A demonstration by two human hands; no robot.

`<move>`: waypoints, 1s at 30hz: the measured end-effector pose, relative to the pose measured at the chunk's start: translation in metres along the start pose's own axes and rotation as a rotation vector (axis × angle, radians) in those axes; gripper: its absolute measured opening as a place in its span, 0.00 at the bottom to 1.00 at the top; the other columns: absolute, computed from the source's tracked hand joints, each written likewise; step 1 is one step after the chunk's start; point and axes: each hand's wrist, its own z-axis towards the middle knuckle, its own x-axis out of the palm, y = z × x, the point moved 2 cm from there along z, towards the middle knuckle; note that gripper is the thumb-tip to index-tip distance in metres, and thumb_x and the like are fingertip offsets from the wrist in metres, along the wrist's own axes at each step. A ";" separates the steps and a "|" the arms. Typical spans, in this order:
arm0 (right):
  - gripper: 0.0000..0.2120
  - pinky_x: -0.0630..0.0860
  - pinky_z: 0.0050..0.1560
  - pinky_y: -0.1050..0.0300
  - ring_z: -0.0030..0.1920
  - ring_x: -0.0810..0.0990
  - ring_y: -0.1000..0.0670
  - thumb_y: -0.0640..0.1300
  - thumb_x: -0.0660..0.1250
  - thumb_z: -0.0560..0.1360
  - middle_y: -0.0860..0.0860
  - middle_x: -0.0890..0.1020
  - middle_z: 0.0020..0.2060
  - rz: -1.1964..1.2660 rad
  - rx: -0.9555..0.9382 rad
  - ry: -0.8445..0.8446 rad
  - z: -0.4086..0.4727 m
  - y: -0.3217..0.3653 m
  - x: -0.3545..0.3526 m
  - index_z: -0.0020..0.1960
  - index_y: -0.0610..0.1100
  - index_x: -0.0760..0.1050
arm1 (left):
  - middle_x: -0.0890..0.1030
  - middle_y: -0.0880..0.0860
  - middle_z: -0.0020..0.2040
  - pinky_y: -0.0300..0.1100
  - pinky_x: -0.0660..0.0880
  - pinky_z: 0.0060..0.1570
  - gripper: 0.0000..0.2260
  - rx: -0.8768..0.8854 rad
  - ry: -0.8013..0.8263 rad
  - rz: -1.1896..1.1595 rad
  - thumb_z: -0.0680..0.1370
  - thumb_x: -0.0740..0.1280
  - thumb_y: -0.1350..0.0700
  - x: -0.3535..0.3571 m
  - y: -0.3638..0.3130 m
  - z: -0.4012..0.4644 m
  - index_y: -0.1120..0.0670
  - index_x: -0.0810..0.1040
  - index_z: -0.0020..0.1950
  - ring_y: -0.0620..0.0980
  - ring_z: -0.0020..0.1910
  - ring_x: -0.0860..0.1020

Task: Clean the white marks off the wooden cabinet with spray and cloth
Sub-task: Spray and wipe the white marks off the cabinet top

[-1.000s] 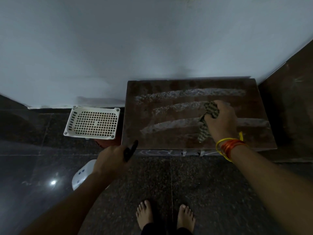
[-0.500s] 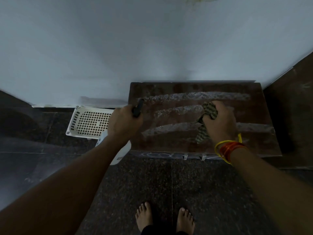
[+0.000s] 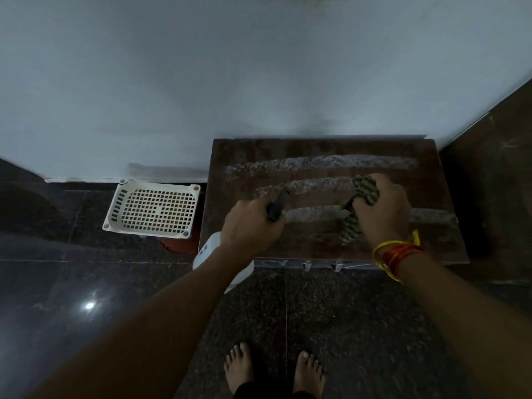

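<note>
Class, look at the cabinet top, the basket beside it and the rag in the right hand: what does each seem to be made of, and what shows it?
Cabinet top: dark brown wood, likely matt, blotchy surface.
Basket: white moulded plastic, with a regular grid of holes.
Rag: soft woven cloth, striped and crumpled.

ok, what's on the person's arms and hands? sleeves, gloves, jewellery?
No sleeves or gloves: both forearms are bare to the frame edge. The left hand and its wrist carry nothing worn. The right hand has a stack at the wrist: thin yellow bangles, with a band of red-orange thread wound alongside. No rings or watch visible. The feet are bare too.
</note>
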 end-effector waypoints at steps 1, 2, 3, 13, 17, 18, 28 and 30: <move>0.21 0.71 0.60 0.52 0.58 0.73 0.39 0.37 0.67 0.73 0.38 0.71 0.61 0.001 0.002 -0.004 0.000 -0.002 -0.001 0.66 0.42 0.71 | 0.79 0.53 0.31 0.51 0.80 0.36 0.11 0.010 0.019 0.011 0.74 0.64 0.47 0.005 0.000 -0.003 0.54 0.77 0.39 0.55 0.30 0.78; 0.21 0.71 0.60 0.52 0.58 0.73 0.39 0.37 0.67 0.73 0.38 0.71 0.60 0.005 0.005 -0.008 0.001 -0.005 -0.002 0.66 0.42 0.71 | 0.79 0.54 0.32 0.52 0.80 0.36 0.13 0.015 0.041 0.017 0.72 0.63 0.46 0.010 0.001 -0.006 0.54 0.78 0.40 0.55 0.31 0.79; 0.21 0.72 0.60 0.52 0.58 0.74 0.38 0.37 0.67 0.73 0.38 0.72 0.59 0.007 0.007 -0.010 0.003 -0.008 -0.003 0.66 0.42 0.72 | 0.80 0.54 0.33 0.52 0.80 0.36 0.14 0.018 0.065 0.015 0.71 0.61 0.44 0.015 0.001 -0.009 0.54 0.78 0.41 0.56 0.31 0.79; 0.20 0.72 0.54 0.52 0.54 0.75 0.38 0.38 0.68 0.71 0.37 0.75 0.56 -0.032 0.027 -0.048 0.007 -0.027 -0.020 0.63 0.43 0.74 | 0.82 0.51 0.36 0.50 0.79 0.39 0.13 0.114 0.284 0.138 0.70 0.62 0.44 0.039 0.017 -0.048 0.52 0.79 0.45 0.52 0.34 0.80; 0.20 0.72 0.54 0.52 0.54 0.75 0.37 0.38 0.68 0.71 0.37 0.74 0.56 -0.031 0.030 -0.042 0.006 -0.030 -0.021 0.63 0.43 0.73 | 0.82 0.50 0.40 0.49 0.79 0.41 0.17 0.107 0.319 0.145 0.70 0.62 0.43 0.036 0.034 -0.062 0.51 0.79 0.50 0.49 0.37 0.80; 0.20 0.72 0.55 0.51 0.54 0.75 0.37 0.38 0.68 0.71 0.37 0.74 0.56 -0.028 0.031 -0.039 0.005 -0.031 -0.020 0.63 0.43 0.73 | 0.82 0.49 0.41 0.48 0.79 0.42 0.17 0.106 0.321 0.163 0.70 0.61 0.42 0.035 0.038 -0.065 0.51 0.79 0.51 0.48 0.38 0.80; 0.18 0.77 0.52 0.50 0.52 0.76 0.41 0.40 0.66 0.72 0.40 0.75 0.54 0.015 -0.008 0.047 -0.006 -0.015 0.012 0.62 0.44 0.73 | 0.80 0.42 0.38 0.39 0.76 0.37 0.20 0.099 0.245 0.134 0.70 0.58 0.38 0.016 0.076 -0.089 0.47 0.80 0.54 0.40 0.34 0.78; 0.19 0.78 0.53 0.49 0.53 0.76 0.42 0.40 0.66 0.72 0.41 0.74 0.55 0.040 -0.009 0.072 -0.011 -0.008 0.024 0.63 0.44 0.73 | 0.80 0.41 0.39 0.39 0.75 0.38 0.17 0.105 0.231 0.138 0.71 0.60 0.40 0.015 0.086 -0.093 0.44 0.79 0.54 0.38 0.35 0.77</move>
